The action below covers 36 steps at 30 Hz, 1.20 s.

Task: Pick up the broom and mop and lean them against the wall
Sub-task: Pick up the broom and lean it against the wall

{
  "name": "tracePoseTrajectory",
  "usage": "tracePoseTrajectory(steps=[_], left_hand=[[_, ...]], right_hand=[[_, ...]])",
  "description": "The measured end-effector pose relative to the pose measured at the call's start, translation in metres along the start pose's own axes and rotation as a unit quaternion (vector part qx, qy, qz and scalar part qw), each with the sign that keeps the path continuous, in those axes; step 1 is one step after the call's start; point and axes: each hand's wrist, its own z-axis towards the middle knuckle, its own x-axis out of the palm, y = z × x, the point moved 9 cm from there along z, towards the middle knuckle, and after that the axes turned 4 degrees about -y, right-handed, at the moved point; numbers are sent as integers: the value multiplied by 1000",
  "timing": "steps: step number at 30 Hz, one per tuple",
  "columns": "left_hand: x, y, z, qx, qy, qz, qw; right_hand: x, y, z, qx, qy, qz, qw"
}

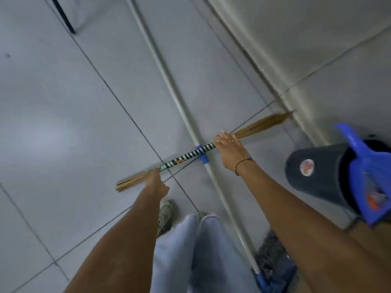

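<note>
A grass broom (186, 156) with a black-and-white striped wrap lies crosswise over the mop's white pole (169, 81) on the tiled floor. Its brown bristles (264, 123) point toward the wall's base at the right. My left hand (157, 183) is curled around the broom's left end, beside the short straw stubs. My right hand (228, 148) is wrapped over the broom where the wrap meets the bristles. The mop runs from the top of the view to its dark stringy head (273, 252) at the bottom right, with a blue collar (202, 155) under the broom.
The pale wall (306, 39) runs along the right. A dark grey bin (317, 172) with a blue dustpan (364, 178) stands by it. A black leg (63, 15) touches the floor at top left. My shoes (165, 216) and jeans are below the broom.
</note>
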Motion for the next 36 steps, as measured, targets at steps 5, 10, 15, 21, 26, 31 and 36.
tracePoseTrajectory(steps=[5,10,15,21,26,31,36], left_hand=[[9,17,138,-19,22,-110,993],[14,-5,187,-5,-12,-166,986],[20,-49,143,80,-25,-174,981],[44,-119,-38,244,29,-64,967],[91,-143,-243,386,121,90,910],[156,-90,-444,459,255,295,799],[197,34,-593,487,367,465,642]], right_hand=[[111,-4,100,-13,54,-31,998],[147,-10,141,2,74,-84,994],[117,-9,116,33,64,-31,997],[3,-2,12,103,29,84,991],[-100,-6,-113,222,-60,302,925],[-164,-22,-270,334,-163,446,814],[-172,-16,-426,442,-260,501,697]])
